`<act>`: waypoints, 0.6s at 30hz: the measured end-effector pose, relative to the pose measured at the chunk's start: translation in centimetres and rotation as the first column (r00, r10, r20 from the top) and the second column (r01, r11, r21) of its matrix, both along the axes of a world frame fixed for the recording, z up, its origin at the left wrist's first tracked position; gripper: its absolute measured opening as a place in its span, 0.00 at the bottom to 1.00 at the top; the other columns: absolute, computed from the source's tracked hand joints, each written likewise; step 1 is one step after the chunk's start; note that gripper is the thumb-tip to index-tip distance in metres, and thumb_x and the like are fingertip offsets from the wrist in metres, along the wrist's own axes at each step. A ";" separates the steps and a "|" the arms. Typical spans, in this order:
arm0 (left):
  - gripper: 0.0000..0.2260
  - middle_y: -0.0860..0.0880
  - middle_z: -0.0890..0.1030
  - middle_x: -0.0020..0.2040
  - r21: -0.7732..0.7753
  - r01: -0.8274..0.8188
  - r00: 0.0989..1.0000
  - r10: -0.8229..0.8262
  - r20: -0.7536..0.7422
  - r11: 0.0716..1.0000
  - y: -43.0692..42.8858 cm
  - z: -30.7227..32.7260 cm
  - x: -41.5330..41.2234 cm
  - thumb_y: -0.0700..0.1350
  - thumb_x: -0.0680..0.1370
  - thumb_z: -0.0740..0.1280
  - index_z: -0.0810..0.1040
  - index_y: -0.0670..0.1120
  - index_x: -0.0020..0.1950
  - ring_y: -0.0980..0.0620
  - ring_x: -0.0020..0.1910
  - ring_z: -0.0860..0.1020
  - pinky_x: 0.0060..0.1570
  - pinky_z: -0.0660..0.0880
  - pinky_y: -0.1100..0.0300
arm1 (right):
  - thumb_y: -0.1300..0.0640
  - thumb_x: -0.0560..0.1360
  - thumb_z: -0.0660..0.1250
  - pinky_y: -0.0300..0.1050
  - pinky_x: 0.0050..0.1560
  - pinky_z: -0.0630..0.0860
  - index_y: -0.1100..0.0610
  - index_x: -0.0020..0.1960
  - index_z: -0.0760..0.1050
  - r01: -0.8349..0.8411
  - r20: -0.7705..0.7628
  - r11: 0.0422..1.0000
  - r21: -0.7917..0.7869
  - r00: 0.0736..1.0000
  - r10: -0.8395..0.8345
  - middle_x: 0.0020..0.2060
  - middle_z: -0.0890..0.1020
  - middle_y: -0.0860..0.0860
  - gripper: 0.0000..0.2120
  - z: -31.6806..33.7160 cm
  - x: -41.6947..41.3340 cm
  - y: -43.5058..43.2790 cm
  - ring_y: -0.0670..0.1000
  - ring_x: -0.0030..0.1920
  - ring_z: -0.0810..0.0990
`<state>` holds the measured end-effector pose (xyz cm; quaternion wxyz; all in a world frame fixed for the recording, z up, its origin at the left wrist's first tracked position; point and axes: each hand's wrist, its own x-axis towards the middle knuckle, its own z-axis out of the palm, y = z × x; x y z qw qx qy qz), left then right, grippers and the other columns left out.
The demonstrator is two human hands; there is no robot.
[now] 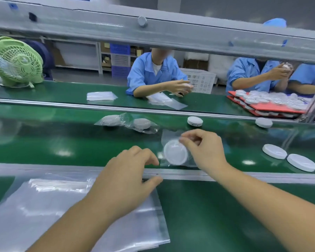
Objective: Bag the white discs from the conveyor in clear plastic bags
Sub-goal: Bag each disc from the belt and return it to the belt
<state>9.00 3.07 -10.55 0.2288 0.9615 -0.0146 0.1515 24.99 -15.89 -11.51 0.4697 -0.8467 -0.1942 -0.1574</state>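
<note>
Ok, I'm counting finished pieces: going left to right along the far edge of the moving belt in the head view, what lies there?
First bagged disc → second bagged disc → first bare disc → second bare disc.

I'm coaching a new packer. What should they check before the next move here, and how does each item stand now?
1. Disc in bag: the white disc appears to lie inside the clear bag. Ok.
2. Grip: the right hand pinches the bag at the disc's upper edge. Ok.
3. Free hand: the left hand appears to hold nothing, above the bag stack. Ok.
4. Bag mouth closed: film too blurred. Cannot tell.
5. Empty bags on hand: the stack lies on the near ledge. Ok.
6. Next discs: two bare discs lie to the right on the belt. Ok.
</note>
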 end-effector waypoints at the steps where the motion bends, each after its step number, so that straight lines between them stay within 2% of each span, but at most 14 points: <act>1: 0.14 0.67 0.75 0.52 0.066 0.011 0.997 -0.005 -0.078 0.998 0.2 0.1 -0.2 0.68 0.73 0.66 0.73 0.64 0.55 0.64 0.54 0.72 0.53 0.70 0.60 | 0.55 0.75 0.77 0.28 0.44 0.74 0.43 0.44 0.84 0.057 0.031 0.998 -0.010 0.998 -0.056 0.37 0.84 0.37 0.07 0.2 1.9 0.6 0.38 0.39 0.81; 3: 0.20 0.65 0.78 0.53 0.233 0.044 0.983 -0.001 -0.181 0.971 -0.4 -0.2 -0.4 0.71 0.71 0.64 0.75 0.63 0.57 0.59 0.56 0.72 0.57 0.68 0.55 | 0.57 0.79 0.72 0.39 0.51 0.76 0.47 0.51 0.85 0.180 0.111 0.980 -0.089 0.979 -0.169 0.45 0.85 0.42 0.06 0.2 5.5 1.5 0.45 0.44 0.81; 5: 0.24 0.60 0.78 0.60 0.357 0.095 0.969 -0.004 -0.248 0.929 -1.6 -1.0 -0.3 0.70 0.72 0.63 0.75 0.62 0.64 0.52 0.62 0.69 0.63 0.63 0.48 | 0.62 0.81 0.65 0.41 0.51 0.75 0.50 0.60 0.84 0.223 0.083 0.927 -0.302 0.975 -0.207 0.54 0.85 0.51 0.14 -0.6 8.6 2.9 0.53 0.49 0.81; 7: 0.23 0.56 0.76 0.65 0.351 0.112 0.955 -0.003 -0.296 0.930 -2.7 -1.9 0.1 0.68 0.75 0.62 0.74 0.60 0.67 0.49 0.66 0.69 0.65 0.60 0.46 | 0.62 0.83 0.61 0.43 0.51 0.75 0.54 0.68 0.79 0.097 -0.113 0.816 -0.570 0.974 -0.195 0.59 0.83 0.55 0.16 -1.6 10.4 4.5 0.57 0.55 0.82; 9: 0.22 0.55 0.76 0.66 0.339 0.109 0.958 -0.008 -0.286 0.935 -3.2 -2.4 0.6 0.66 0.77 0.62 0.75 0.59 0.67 0.49 0.66 0.69 0.67 0.61 0.48 | 0.52 0.85 0.61 0.46 0.54 0.75 0.57 0.69 0.75 -0.026 -0.207 0.716 -0.697 0.964 -0.166 0.58 0.81 0.57 0.16 -2.2 10.3 5.8 0.59 0.56 0.80; 10: 0.21 0.56 0.77 0.66 0.331 0.109 0.962 -0.016 -0.272 0.937 -3.3 -2.8 0.7 0.65 0.78 0.61 0.76 0.58 0.67 0.49 0.66 0.70 0.67 0.62 0.48 | 0.47 0.85 0.60 0.50 0.58 0.74 0.55 0.69 0.74 -0.030 -0.191 0.682 -0.731 0.968 -0.162 0.58 0.80 0.56 0.18 -2.3 9.9 6.3 0.59 0.58 0.78; 13: 0.21 0.57 0.78 0.64 0.322 0.065 0.984 -0.006 -0.179 0.944 -3.5 -4.0 0.6 0.65 0.79 0.57 0.75 0.57 0.67 0.52 0.65 0.70 0.68 0.59 0.50 | 0.41 0.82 0.58 0.56 0.68 0.68 0.44 0.71 0.73 0.154 0.076 0.642 -0.751 0.986 -0.148 0.65 0.78 0.52 0.20 -2.4 6.6 6.4 0.59 0.69 0.71; 16: 0.21 0.59 0.78 0.61 0.358 0.012 0.996 0.022 -0.092 0.934 -3.1 -4.5 0.5 0.66 0.80 0.55 0.77 0.57 0.64 0.53 0.64 0.69 0.66 0.59 0.52 | 0.37 0.80 0.61 0.52 0.69 0.68 0.41 0.69 0.75 0.014 0.016 0.767 -0.641 1.000 -0.005 0.67 0.79 0.45 0.21 -3.0 0.8 4.7 0.51 0.71 0.71; 18: 0.19 0.59 0.79 0.58 0.377 -0.005 0.997 0.033 -0.068 0.926 -2.9 -4.3 0.5 0.64 0.81 0.54 0.78 0.57 0.61 0.53 0.61 0.70 0.61 0.62 0.52 | 0.33 0.78 0.58 0.48 0.70 0.66 0.39 0.67 0.76 -0.022 0.037 0.777 -0.629 0.998 0.058 0.68 0.77 0.40 0.22 -4.0 -3.0 2.5 0.47 0.73 0.69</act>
